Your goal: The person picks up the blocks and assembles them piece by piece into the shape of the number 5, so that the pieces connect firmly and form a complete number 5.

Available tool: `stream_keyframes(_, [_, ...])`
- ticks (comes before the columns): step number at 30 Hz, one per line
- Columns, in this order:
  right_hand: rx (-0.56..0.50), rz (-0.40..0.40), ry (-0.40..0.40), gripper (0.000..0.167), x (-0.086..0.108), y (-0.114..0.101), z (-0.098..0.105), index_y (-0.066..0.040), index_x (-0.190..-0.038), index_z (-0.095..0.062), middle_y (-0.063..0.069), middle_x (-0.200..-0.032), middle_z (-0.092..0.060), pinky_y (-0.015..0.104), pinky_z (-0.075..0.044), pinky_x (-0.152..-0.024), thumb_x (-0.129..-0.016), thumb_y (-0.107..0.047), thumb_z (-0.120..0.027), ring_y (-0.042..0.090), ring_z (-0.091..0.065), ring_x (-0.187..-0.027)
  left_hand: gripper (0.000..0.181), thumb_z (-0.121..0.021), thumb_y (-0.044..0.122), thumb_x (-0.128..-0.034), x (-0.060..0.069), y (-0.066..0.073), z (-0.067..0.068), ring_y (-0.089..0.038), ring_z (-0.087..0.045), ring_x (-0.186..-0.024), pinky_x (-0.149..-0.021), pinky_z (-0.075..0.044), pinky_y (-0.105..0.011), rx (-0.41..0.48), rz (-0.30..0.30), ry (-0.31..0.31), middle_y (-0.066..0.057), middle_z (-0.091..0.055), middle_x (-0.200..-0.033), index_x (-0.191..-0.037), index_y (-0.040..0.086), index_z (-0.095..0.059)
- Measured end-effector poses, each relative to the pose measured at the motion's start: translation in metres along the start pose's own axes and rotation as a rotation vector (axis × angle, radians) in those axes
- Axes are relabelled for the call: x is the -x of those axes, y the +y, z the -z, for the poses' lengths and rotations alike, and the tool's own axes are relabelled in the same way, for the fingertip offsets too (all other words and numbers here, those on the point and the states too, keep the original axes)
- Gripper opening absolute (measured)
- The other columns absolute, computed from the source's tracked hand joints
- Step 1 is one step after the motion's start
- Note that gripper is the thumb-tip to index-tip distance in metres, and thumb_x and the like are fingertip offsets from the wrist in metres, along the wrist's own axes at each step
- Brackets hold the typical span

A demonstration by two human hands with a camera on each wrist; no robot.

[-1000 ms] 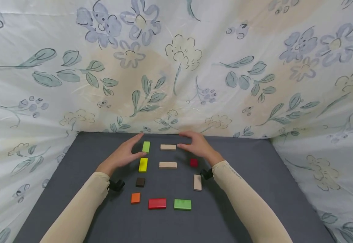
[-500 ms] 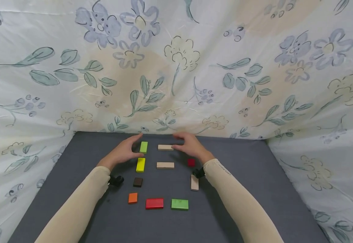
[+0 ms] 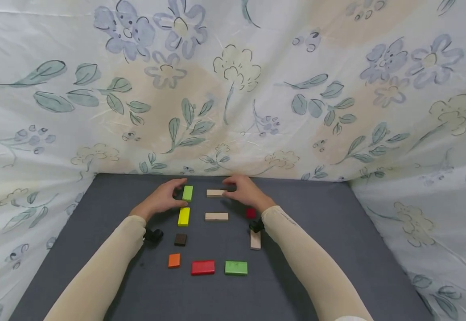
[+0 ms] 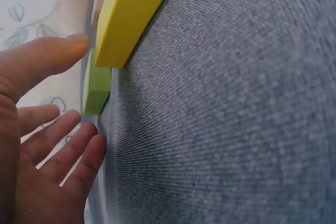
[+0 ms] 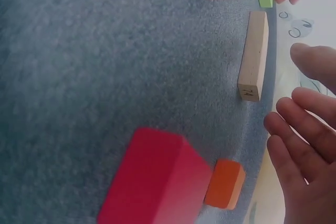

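Head view shows the left hand (image 3: 161, 199), fingers released, beside the light green block (image 3: 187, 193); a yellow block (image 3: 183, 216) blocks its thumb's near side. Likewise loose, the right hand (image 3: 247, 192) has a wooden block (image 3: 214, 193) by its thumb, an orange block (image 5: 224, 184) near its little finger, a dark red block (image 3: 250, 213) by its wrist.

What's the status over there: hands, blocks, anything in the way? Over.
Left hand by light green block, holding nothing. Right hand by far wooden block, holding nothing. Yellow block close to light green one, possibly in the way.
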State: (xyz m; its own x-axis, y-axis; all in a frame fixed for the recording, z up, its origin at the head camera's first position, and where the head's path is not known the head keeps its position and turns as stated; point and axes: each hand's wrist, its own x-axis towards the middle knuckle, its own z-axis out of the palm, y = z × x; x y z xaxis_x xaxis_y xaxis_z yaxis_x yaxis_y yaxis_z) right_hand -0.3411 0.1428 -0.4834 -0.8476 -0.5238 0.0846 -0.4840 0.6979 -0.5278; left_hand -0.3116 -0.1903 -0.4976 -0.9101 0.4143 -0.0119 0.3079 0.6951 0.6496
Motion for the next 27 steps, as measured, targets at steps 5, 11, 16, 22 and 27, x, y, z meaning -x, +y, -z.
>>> stream_keyframes(5, [0.004, -0.02, -0.017, 0.046, -0.006, -0.003, -0.005, -0.006, -0.14, -0.072, 0.005, -0.132, -0.072, 0.041, -0.053, -0.106, -0.1, -0.026, -0.082, 0.023, -0.068, -0.121, 0.083, -0.085, 0.021, -0.0949, -0.001, 0.001, 0.001, -0.043, -0.057, -0.133, -0.108, -0.05, -0.058, -0.013, 0.004, -0.009, -0.025, -0.051, -0.156, -0.163, -0.002, -0.044])
stream_keyframes(11, [0.034, -0.036, -0.028, 0.038, -0.007, -0.005, -0.01, -0.008, -0.135, -0.075, 0.004, -0.128, -0.074, 0.041, -0.055, -0.102, -0.1, -0.022, -0.082, 0.021, -0.069, -0.116, 0.078, -0.084, 0.02, -0.0963, -0.005, 0.002, 0.002, -0.041, -0.058, -0.13, -0.105, -0.052, -0.057, -0.034, 0.007, -0.022, -0.024, -0.054, -0.153, -0.161, -0.001, -0.047])
stream_keyframes(16, [0.043, -0.039, -0.031, 0.036, -0.008, -0.005, -0.014, -0.008, -0.134, -0.076, 0.005, -0.127, -0.074, 0.041, -0.055, -0.102, -0.1, -0.021, -0.082, 0.022, -0.07, -0.116, 0.072, -0.084, 0.017, -0.0964, -0.007, 0.0, 0.0, -0.04, -0.059, -0.127, -0.103, -0.053, -0.055, -0.053, 0.008, -0.014, -0.024, -0.057, -0.15, -0.158, -0.002, -0.052])
stream_keyframes(22, [0.069, -0.042, -0.033, 0.034, -0.012, -0.003, -0.016, -0.008, -0.132, -0.077, 0.005, -0.126, -0.075, 0.04, -0.055, -0.103, -0.101, -0.019, -0.081, 0.022, -0.07, -0.115, 0.065, -0.084, 0.013, -0.0967, -0.012, -0.001, 0.0, -0.038, -0.061, -0.123, -0.1, -0.055, -0.052, -0.076, -0.002, -0.001, -0.022, -0.059, -0.148, -0.154, -0.002, -0.056])
stream_keyframes(27, [0.1, -0.033, -0.03, 0.03, -0.016, -0.002, -0.017, -0.009, -0.129, -0.079, 0.003, -0.12, -0.076, 0.038, -0.056, -0.097, -0.101, -0.018, -0.081, 0.018, -0.069, -0.105, 0.062, -0.083, 0.014, -0.0975, -0.015, -0.001, 0.001, -0.038, -0.061, -0.123, -0.099, -0.055, -0.053, -0.086, 0.003, -0.001, -0.022, -0.059, -0.147, -0.152, -0.002, -0.058])
